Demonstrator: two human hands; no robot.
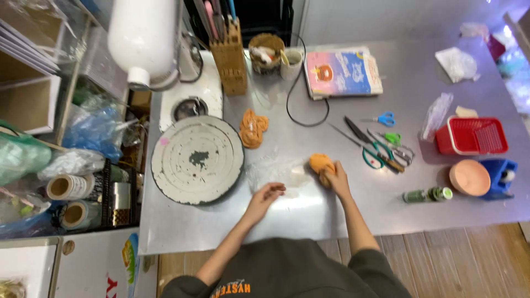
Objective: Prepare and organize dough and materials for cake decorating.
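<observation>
The right hand [335, 179] was closed around an orange cloth [321, 163], which was pressed onto the worktop [232, 232]. The left hand [266, 194] was laid flat just beside it, fingers loosely curled and holding nothing. Between and just beyond the two hands, a thin clear film [270, 170] was spread on the worktop. A round turntable [197, 159] was set beyond and to the left of the left hand. A second orange cloth [253, 128] was left further away. Scissors [375, 152] were laid to the right of the right hand.
</observation>
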